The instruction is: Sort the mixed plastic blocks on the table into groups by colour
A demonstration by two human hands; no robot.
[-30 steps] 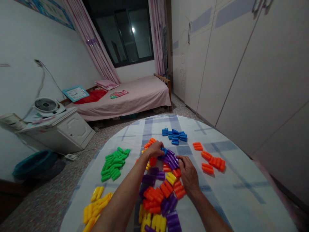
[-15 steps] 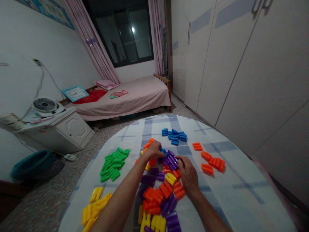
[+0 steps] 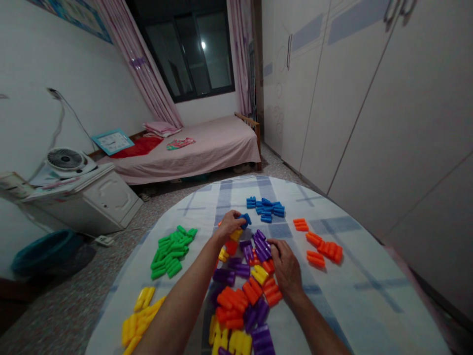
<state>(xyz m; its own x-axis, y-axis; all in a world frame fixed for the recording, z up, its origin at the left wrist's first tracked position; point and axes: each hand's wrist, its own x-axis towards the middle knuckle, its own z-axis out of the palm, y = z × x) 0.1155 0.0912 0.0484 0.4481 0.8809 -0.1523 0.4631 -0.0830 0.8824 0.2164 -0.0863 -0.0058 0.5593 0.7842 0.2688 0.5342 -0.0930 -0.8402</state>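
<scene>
- Blue block (image 3: 245,218) is pinched in the fingers of my left hand (image 3: 228,225), held over the far end of the mixed pile (image 3: 242,296) and just short of the blue pile (image 3: 266,208).
- My right hand (image 3: 285,266) lies on the right side of the mixed pile, fingers curled against the purple blocks (image 3: 261,245). I cannot tell whether it grips one.
- My two hands are apart, with the purple blocks between them.
- A yellow block (image 3: 236,234) and an orange block (image 3: 232,246) lie just under my left hand.
- On the table (image 3: 369,296), the green pile (image 3: 172,249) lies to the left and the yellow pile (image 3: 138,320) near left. The orange pile (image 3: 320,246) is to the right. Each is well apart from the mixed pile.
- Both my forearms cross the near half of the mixed pile and hide part of it.
- Off the table, a fan (image 3: 65,160) stands on a white cabinet (image 3: 92,202) at left, a bed (image 3: 199,148) stands at the far wall, and a wardrobe (image 3: 369,98) runs along the right.
- A teal basin (image 3: 48,249) sits on the floor at left. Its inside is too dark for me to tell what it holds.
</scene>
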